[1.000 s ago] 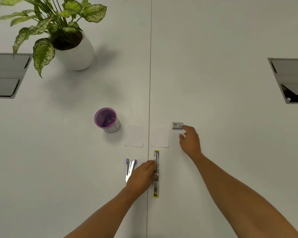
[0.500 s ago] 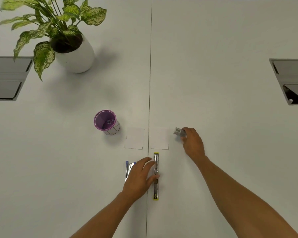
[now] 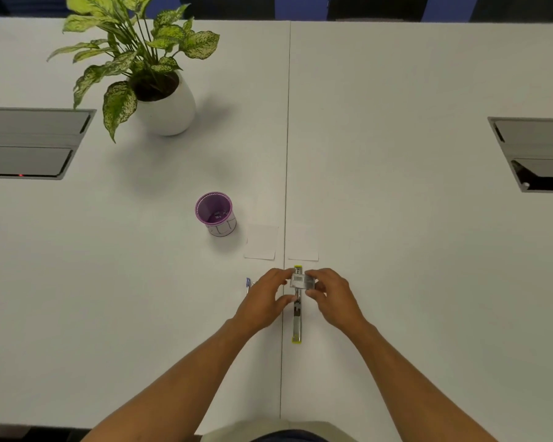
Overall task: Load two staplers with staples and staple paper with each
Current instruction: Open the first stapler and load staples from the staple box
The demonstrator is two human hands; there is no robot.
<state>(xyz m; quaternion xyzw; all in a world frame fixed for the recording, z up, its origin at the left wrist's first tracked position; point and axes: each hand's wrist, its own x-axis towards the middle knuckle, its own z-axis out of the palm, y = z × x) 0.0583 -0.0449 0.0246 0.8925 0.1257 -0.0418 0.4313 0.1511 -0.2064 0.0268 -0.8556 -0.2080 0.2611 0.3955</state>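
Observation:
A yellow-tipped stapler (image 3: 297, 323) lies opened out flat along the table seam, near the front. Above its far half, a small grey staple box (image 3: 302, 281) with a barcode label is held between both hands. My right hand (image 3: 331, 298) grips the box's right end. My left hand (image 3: 267, 298) pinches its left end with curled fingers. A blue stapler (image 3: 248, 283) lies to the left, mostly hidden behind my left hand. Two small white paper sheets (image 3: 261, 242) (image 3: 303, 244) lie just beyond the hands.
A purple pen cup (image 3: 215, 213) stands left of the papers. A potted plant in a white pot (image 3: 166, 106) sits at the back left. Grey cable hatches (image 3: 33, 143) (image 3: 535, 153) are set into the table at both sides.
My right hand picked up the staple box and carried it toward me, over the yellow stapler. My left hand left the stapler and took hold of the box's left end.

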